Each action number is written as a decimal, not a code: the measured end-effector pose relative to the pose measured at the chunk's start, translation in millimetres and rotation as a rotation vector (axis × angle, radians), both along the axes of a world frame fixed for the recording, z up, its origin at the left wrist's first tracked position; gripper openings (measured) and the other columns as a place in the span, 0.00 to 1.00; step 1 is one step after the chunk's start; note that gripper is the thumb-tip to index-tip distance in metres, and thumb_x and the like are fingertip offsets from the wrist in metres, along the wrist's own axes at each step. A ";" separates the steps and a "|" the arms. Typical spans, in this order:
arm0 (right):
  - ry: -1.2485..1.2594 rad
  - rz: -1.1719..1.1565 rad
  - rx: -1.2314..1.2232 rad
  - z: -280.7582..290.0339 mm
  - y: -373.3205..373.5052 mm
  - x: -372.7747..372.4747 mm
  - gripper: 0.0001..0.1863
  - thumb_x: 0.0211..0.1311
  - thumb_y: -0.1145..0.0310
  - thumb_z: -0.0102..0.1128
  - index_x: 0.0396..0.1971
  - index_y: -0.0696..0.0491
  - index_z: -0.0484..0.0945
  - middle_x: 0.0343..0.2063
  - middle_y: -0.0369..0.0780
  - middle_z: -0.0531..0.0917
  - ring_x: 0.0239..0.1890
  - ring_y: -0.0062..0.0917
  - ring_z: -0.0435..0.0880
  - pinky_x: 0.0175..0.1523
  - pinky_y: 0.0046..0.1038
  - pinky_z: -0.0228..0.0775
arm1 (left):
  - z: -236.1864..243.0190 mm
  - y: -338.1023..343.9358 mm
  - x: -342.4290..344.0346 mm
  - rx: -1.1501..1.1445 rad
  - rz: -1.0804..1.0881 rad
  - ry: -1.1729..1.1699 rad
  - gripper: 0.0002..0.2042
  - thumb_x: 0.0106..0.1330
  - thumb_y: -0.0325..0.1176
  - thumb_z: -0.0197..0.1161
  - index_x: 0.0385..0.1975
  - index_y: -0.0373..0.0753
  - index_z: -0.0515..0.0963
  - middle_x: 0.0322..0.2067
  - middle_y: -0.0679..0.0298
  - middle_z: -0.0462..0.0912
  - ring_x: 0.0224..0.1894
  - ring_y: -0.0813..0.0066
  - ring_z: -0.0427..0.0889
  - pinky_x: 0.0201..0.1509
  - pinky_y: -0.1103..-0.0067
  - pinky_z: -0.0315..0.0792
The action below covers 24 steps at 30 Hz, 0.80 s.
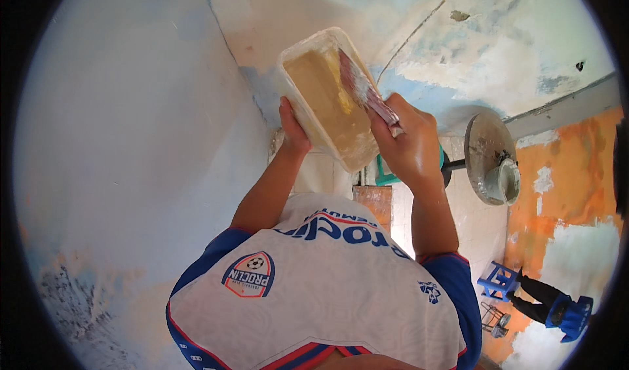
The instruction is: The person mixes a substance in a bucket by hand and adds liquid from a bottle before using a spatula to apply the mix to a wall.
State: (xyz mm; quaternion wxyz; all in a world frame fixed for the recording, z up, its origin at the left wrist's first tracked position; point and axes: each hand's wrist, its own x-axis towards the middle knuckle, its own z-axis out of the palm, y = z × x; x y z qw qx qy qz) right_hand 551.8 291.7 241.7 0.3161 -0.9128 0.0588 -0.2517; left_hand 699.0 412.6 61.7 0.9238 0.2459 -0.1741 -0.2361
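Note:
A rectangular whitish plastic tub [314, 101] is held up in front of my chest, tilted so that its inside shows. Tan colour covers its bottom, and whitish and yellow smears mark its walls. My left hand [296, 129] grips the tub by its left side, thumb against the outer wall and the other fingers hidden behind. In my right hand [409, 137] is a narrow, flat maroon tool [357, 85], caked with white paste; its exact kind is unclear. It lies slantwise across the tub's right rim, its far end inside.
A patchy, part-coated wall [491, 49] rises ahead, and a pale blue-grey wall [131, 140] stands at left. To the right are a round table [481, 157] with a bucket [504, 181] on it. Farther right, another person [563, 311] is near a blue stool [499, 280].

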 end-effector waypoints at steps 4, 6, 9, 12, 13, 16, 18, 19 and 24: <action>-0.034 0.063 -0.081 -9.3 10.3 19.0 0.05 0.60 0.75 0.58 0.35 0.55 0.73 0.26 0.51 0.81 0.29 0.52 0.81 0.32 0.47 0.71 | -1.6 8.5 -3.8 0.102 0.130 -0.087 0.41 0.71 0.69 0.41 0.74 0.42 0.57 0.70 0.57 0.65 0.69 0.58 0.68 0.71 0.62 0.66; -0.006 0.042 -0.113 -13.5 19.6 18.8 0.05 0.61 0.76 0.57 0.36 0.54 0.72 0.26 0.51 0.81 0.30 0.52 0.82 0.32 0.49 0.72 | 0.7 10.8 -5.5 0.099 0.177 -0.154 0.42 0.71 0.70 0.42 0.74 0.42 0.56 0.70 0.57 0.64 0.70 0.58 0.67 0.72 0.62 0.65; -0.068 0.044 -0.114 -11.6 27.9 20.3 0.04 0.62 0.75 0.60 0.34 0.55 0.73 0.24 0.52 0.80 0.28 0.52 0.81 0.30 0.46 0.71 | 0.3 17.8 1.3 0.061 0.148 -0.260 0.43 0.70 0.70 0.42 0.74 0.41 0.55 0.71 0.57 0.64 0.70 0.59 0.66 0.72 0.62 0.64; -0.056 0.038 -0.111 -10.6 28.9 19.0 0.05 0.63 0.74 0.62 0.32 0.55 0.74 0.23 0.52 0.80 0.27 0.53 0.81 0.28 0.44 0.70 | -2.2 17.5 3.6 0.027 0.121 -0.269 0.44 0.70 0.71 0.42 0.74 0.40 0.55 0.70 0.57 0.64 0.70 0.60 0.66 0.72 0.62 0.64; -0.038 0.032 -0.112 -9.0 29.1 18.3 0.05 0.63 0.74 0.62 0.32 0.55 0.74 0.23 0.52 0.80 0.27 0.53 0.81 0.28 0.44 0.70 | -4.5 17.4 3.0 0.015 0.112 -0.256 0.44 0.70 0.71 0.42 0.74 0.40 0.55 0.70 0.57 0.64 0.70 0.60 0.66 0.72 0.62 0.64; -0.098 0.017 -0.112 -4.0 32.5 13.1 0.04 0.63 0.75 0.61 0.32 0.55 0.74 0.22 0.52 0.80 0.26 0.52 0.80 0.28 0.44 0.70 | -8.2 18.1 1.3 0.027 0.113 -0.257 0.44 0.70 0.71 0.43 0.74 0.40 0.56 0.70 0.57 0.64 0.70 0.60 0.67 0.72 0.62 0.64; -0.140 0.014 -0.153 -17.4 32.2 17.2 0.04 0.63 0.75 0.61 0.33 0.55 0.74 0.22 0.51 0.80 0.25 0.52 0.80 0.28 0.44 0.70 | -7.7 20.0 2.0 0.069 0.134 -0.294 0.42 0.71 0.70 0.42 0.73 0.40 0.57 0.69 0.57 0.65 0.69 0.60 0.68 0.71 0.62 0.65; -0.162 0.008 -0.176 -21.6 32.1 18.4 0.04 0.63 0.76 0.61 0.33 0.55 0.74 0.21 0.51 0.80 0.24 0.52 0.80 0.27 0.44 0.70 | -8.7 19.9 1.0 0.072 0.135 -0.297 0.41 0.72 0.68 0.41 0.73 0.40 0.58 0.69 0.57 0.66 0.68 0.60 0.69 0.71 0.62 0.66; -0.134 0.024 -0.142 -16.3 31.5 10.1 0.04 0.64 0.76 0.61 0.34 0.55 0.74 0.21 0.51 0.79 0.24 0.52 0.79 0.27 0.45 0.68 | -9.4 19.7 -1.3 -0.004 0.129 -0.289 0.37 0.75 0.64 0.36 0.72 0.39 0.60 0.67 0.56 0.69 0.66 0.59 0.72 0.69 0.62 0.70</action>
